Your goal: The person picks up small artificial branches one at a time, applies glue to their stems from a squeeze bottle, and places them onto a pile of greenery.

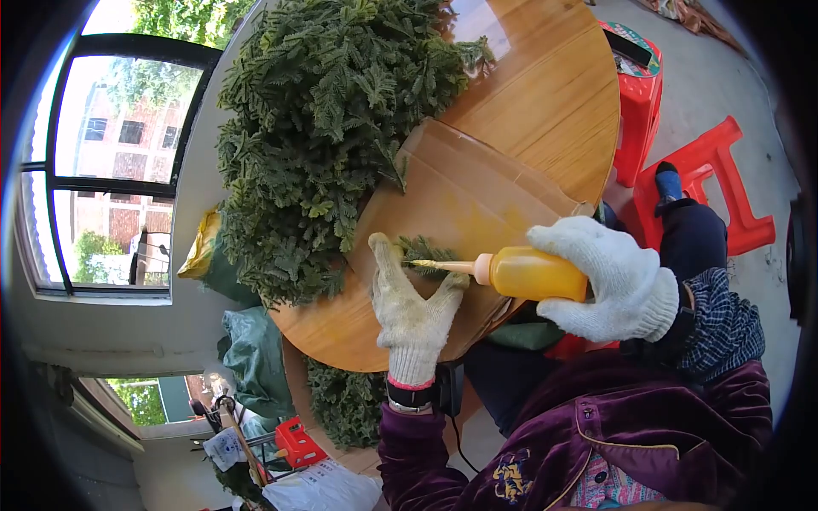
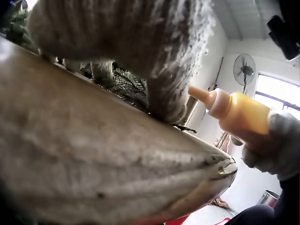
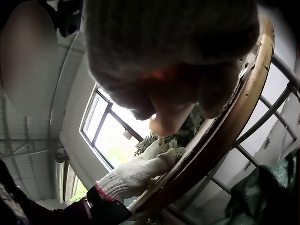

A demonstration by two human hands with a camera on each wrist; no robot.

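Note:
In the head view my gloved right hand [image 1: 609,277] grips a squeeze bottle [image 1: 538,272] of yellow-orange liquid, tilted on its side with its nozzle pointing left. The nozzle tip overlaps a small fir sprig [image 1: 429,253] lying on the cardboard [image 1: 464,183]. My gloved left hand [image 1: 415,311] rests at the sprig, fingers and thumb spread to either side of it and fairly straight. From the left wrist, the left thumb [image 2: 166,98] comes down at the cardboard beside a thin stem, and the bottle [image 2: 243,117] faces it from the right.
A big heap of fir branches [image 1: 332,128] covers the far left of the round wooden table [image 1: 554,94]. Yellowish stains mark the cardboard. Red plastic stools [image 1: 724,179] stand at the right, one bearing a phone [image 1: 626,47]. More fir greenery [image 1: 341,400] sits in a box below the table edge.

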